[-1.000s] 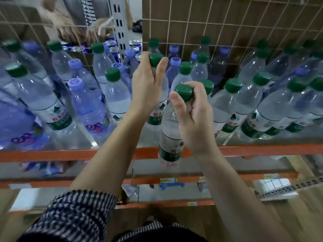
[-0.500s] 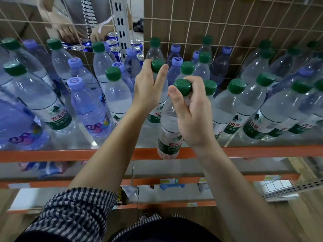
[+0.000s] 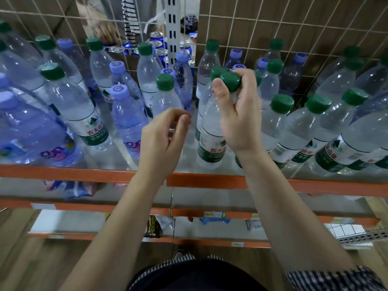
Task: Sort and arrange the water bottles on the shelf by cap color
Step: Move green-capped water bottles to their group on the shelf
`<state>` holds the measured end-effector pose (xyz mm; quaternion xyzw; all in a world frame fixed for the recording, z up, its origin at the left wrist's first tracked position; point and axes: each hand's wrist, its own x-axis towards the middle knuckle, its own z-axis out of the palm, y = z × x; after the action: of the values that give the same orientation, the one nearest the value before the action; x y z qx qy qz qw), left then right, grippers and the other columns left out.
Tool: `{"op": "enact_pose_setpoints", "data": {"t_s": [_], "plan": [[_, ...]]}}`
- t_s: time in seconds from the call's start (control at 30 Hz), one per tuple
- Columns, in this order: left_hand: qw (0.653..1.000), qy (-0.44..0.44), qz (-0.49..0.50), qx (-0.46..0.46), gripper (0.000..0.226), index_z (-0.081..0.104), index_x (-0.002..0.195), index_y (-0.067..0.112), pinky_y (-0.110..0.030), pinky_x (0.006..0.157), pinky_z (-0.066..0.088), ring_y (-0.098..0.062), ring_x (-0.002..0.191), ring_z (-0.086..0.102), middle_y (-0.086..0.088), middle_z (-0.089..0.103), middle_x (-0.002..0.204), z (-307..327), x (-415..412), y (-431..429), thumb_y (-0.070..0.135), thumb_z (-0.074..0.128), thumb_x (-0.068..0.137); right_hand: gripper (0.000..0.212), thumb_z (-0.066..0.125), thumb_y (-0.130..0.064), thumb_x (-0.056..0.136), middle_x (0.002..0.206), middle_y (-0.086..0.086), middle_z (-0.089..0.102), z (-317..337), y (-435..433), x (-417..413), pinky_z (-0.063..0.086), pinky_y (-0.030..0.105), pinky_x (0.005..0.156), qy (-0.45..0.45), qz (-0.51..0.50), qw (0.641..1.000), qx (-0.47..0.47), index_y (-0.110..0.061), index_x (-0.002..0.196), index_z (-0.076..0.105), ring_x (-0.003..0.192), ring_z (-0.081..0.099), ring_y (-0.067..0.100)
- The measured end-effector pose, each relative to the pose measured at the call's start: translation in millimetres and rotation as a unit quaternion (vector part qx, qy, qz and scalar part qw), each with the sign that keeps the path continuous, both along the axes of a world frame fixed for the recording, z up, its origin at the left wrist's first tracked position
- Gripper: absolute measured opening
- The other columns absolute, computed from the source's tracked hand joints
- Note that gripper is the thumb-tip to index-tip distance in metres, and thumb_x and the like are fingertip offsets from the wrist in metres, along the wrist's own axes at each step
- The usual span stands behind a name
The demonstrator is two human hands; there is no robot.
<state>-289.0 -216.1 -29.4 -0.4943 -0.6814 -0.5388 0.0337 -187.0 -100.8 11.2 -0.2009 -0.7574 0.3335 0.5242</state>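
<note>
Green-capped and purple-capped water bottles stand mixed on a steel shelf with an orange front rail [image 3: 84,174]. My right hand [image 3: 239,116] grips the neck of a green-capped bottle [image 3: 211,143] that stands on the shelf near the front edge, thumb just below its cap. My left hand [image 3: 163,135] hovers to the left of that bottle with fingers loosely curled and nothing in it. A purple-capped bottle [image 3: 126,114] and a green-capped bottle [image 3: 165,95] stand just left of and behind my left hand.
Green-capped bottles [image 3: 279,120] fill the right of the shelf. A wire grid [image 3: 273,24] backs the shelf, with cans [image 3: 156,39] and another person's hand [image 3: 107,32] behind it. Lower orange shelves lie below.
My left hand has let go of the green-capped bottle it held and drawn back toward me. My right hand has set its bottle down on the shelf.
</note>
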Motion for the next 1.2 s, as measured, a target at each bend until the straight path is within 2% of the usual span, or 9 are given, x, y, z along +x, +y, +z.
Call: {"op": "enact_pose_setpoints", "data": {"t_s": [0.1,0.2,0.27,0.33,0.47,0.87,1.03,1.13,1.2], "plan": [[0.993,0.038,0.047,-0.096,0.031,0.066,0.093,0.012,-0.04,0.066,0.054,-0.017,0.074,0.066,0.001,0.069,0.082,-28,-11,-17,0.034,0.045,0.101,0.027,0.055,-0.018,0.099,0.083,0.008,0.062,-3,3,-14,0.045,0.026,0.065,-0.001,0.006,1.0,0.004,0.007,0.105,0.048,0.072,0.057,0.019],[0.984,0.081,0.082,-0.136,0.024,0.066,0.095,0.011,-0.041,0.063,0.054,-0.022,0.074,0.065,-0.002,0.07,0.087,-48,-15,-29,0.028,0.05,0.101,0.028,0.056,-0.018,0.099,0.078,-0.013,0.05,-10,4,-25,0.039,0.016,0.066,-0.003,-0.007,1.0,0.014,0.008,0.105,0.049,0.068,0.05,-0.002],[0.98,0.091,0.101,-0.148,0.022,0.066,0.097,0.012,-0.04,0.06,0.054,-0.021,0.073,0.065,-0.001,0.07,0.087,-55,-15,-34,0.027,0.051,0.1,0.027,0.058,-0.017,0.098,0.077,-0.014,0.045,-17,1,-28,0.037,0.014,0.066,-0.008,-0.007,1.0,0.018,0.008,0.104,0.05,0.068,0.047,-0.003],[0.977,0.094,0.112,-0.153,0.021,0.065,0.094,0.013,-0.037,0.058,0.053,-0.019,0.072,0.064,0.0,0.069,0.085,-58,-14,-38,0.027,0.051,0.099,0.028,0.06,-0.019,0.097,0.081,-0.006,0.047,-23,-3,-27,0.038,0.019,0.068,-0.022,-0.004,0.999,0.026,0.006,0.104,0.05,0.071,0.045,0.004],[0.978,0.078,0.122,-0.147,0.026,0.065,0.094,0.013,-0.041,0.059,0.053,-0.02,0.071,0.064,0.002,0.068,0.085,-59,-16,-43,0.031,0.047,0.098,0.029,0.061,-0.022,0.096,0.086,0.004,0.05,-22,-11,-27,0.041,0.022,0.069,-0.04,0.006,0.998,0.037,0.003,0.106,0.05,0.075,0.049,0.018],[0.979,0.067,0.151,-0.116,0.024,0.065,0.099,0.014,-0.042,0.065,0.054,-0.018,0.078,0.066,0.002,0.07,0.093,-42,-11,-44,0.031,0.048,0.1,0.027,0.062,-0.025,0.095,0.088,-0.009,0.048,-12,-12,-20,0.038,0.012,0.074,-0.082,0.049,0.995,0.0,-0.005,0.109,0.051,0.078,0.047,0.002],[0.981,0.071,0.159,-0.082,0.03,0.066,0.098,0.012,-0.043,0.066,0.054,-0.02,0.078,0.066,0.0,0.069,0.09,-22,-14,-42,0.033,0.045,0.1,0.024,0.058,-0.026,0.097,0.094,-0.001,0.059,8,-14,-19,0.047,0.021,0.077,-0.074,0.083,0.994,-0.021,-0.005,0.109,0.056,0.086,0.056,0.009],[0.978,0.103,0.177,-0.037,0.033,0.066,0.098,0.009,-0.041,0.065,0.053,-0.021,0.075,0.062,-0.003,0.068,0.088,2,-30,-38,0.032,0.043,0.1,0.021,0.051,-0.022,0.101,0.084,-0.009,0.058,34,-7,-29,0.04,0.014,0.072,-0.098,0.095,0.991,0.011,-0.006,0.104,0.063,0.075,0.051,-0.003],[0.972,0.133,0.191,-0.006,0.032,0.066,0.096,0.006,-0.038,0.064,0.051,-0.022,0.076,0.06,-0.005,0.067,0.088,18,-44,-34,0.029,0.044,0.101,0.022,0.049,-0.022,0.101,0.071,-0.017,0.053,53,0,-41,0.034,0.008,0.064,-0.166,0.096,0.981,0.02,-0.008,0.105,0.066,0.061,0.047,-0.009]]}}
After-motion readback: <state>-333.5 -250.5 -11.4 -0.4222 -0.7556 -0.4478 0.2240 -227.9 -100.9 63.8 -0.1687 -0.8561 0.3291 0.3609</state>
